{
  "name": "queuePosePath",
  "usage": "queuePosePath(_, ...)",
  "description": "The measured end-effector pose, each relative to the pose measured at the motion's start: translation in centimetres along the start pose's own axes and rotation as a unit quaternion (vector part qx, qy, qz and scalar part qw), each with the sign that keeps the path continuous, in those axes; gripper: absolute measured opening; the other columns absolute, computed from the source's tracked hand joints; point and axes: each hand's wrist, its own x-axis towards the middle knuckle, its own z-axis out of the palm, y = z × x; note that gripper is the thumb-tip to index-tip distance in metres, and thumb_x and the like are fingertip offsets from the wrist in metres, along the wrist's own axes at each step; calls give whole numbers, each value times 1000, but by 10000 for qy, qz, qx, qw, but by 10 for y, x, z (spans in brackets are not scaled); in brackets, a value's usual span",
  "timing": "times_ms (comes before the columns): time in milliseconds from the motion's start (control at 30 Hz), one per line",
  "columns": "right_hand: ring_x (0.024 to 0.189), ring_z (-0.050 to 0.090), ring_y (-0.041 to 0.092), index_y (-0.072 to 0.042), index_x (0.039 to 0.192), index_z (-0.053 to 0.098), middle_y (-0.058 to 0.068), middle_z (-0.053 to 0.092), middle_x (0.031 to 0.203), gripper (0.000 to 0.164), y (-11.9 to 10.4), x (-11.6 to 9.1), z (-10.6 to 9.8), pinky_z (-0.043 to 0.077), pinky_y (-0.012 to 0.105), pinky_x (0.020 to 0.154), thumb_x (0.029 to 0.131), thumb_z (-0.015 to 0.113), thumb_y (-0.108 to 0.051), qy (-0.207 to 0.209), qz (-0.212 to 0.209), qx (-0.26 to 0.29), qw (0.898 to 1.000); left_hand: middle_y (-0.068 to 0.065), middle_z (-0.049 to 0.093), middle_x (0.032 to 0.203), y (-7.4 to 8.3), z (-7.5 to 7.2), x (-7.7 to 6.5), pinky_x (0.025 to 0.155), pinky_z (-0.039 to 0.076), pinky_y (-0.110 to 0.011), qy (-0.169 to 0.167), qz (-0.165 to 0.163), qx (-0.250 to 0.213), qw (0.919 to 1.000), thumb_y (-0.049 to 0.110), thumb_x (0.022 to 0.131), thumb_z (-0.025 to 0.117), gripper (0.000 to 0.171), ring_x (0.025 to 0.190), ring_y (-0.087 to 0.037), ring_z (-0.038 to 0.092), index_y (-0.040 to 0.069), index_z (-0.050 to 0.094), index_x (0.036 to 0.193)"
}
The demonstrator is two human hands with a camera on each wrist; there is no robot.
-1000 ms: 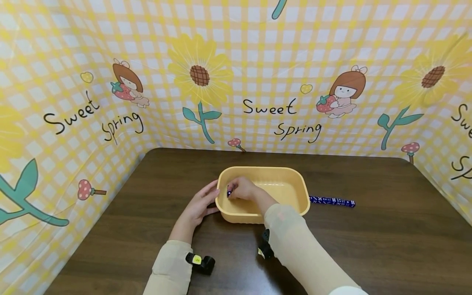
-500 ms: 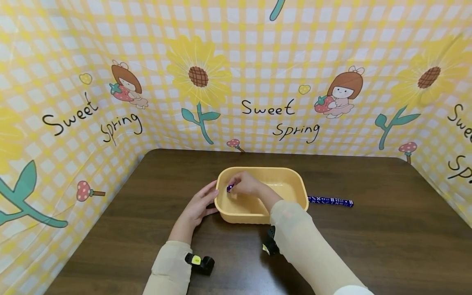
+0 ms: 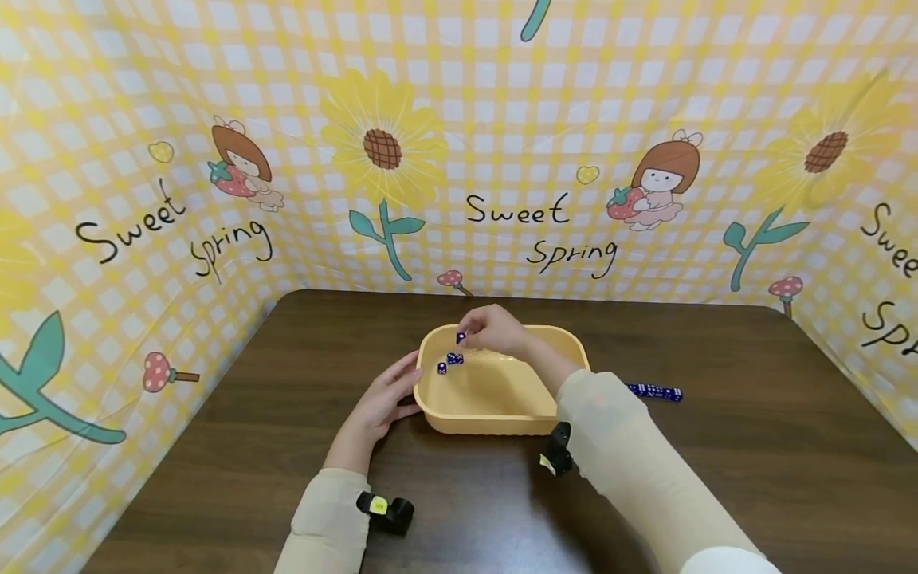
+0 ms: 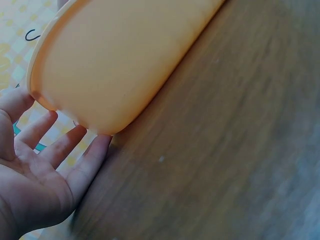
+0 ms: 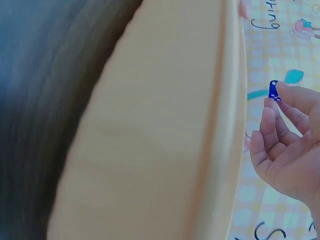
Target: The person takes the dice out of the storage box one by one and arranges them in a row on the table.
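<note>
A yellow plastic bin (image 3: 505,395) stands on the table. My left hand (image 3: 387,401) rests against its left end; in the left wrist view the fingers (image 4: 65,146) reach out nearly straight to the wall and rim. My right hand (image 3: 496,330) is over the bin's far left part, pinching a blue die (image 5: 274,90) with white pips between thumb and fingertips. Below it, a pair of blue dice (image 3: 455,359) sit side by side in the bin, and a single die (image 3: 441,368) lies nearer the left wall.
To the right of the bin a row of several blue dice (image 3: 656,392) lies on the brown wooden table (image 3: 753,446), its left end hidden by the right sleeve. A yellow checked cloth (image 3: 495,127) hangs behind and at the sides.
My right hand has risen from inside the bin toward its far rim, holding the die. Dice on the bin's floor now show where the hand was. My left hand has stayed in place.
</note>
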Motion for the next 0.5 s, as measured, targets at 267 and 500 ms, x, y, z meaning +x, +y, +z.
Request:
queuePosePath(267,76,53,27,2,93,61,8,59,78,17,6,-16,-36,45,37,67,78,61,-5,134,130,-57,9998,-13,40,127,-3,-1,-2,76,43,-44,-230,384,26,9990,31,79,61,59,98,-25,50,15,38,131)
queuePosePath(500,74,52,26,6,97,59,11,57,81,19,19,-37,-72,43,44,71,79,58,-3,471,111,-81,9988,-14,34,131,4,2,-2,77,42,-44,36,-127,-52,9999,18,87,52,51,103,-28,46,13,32,133)
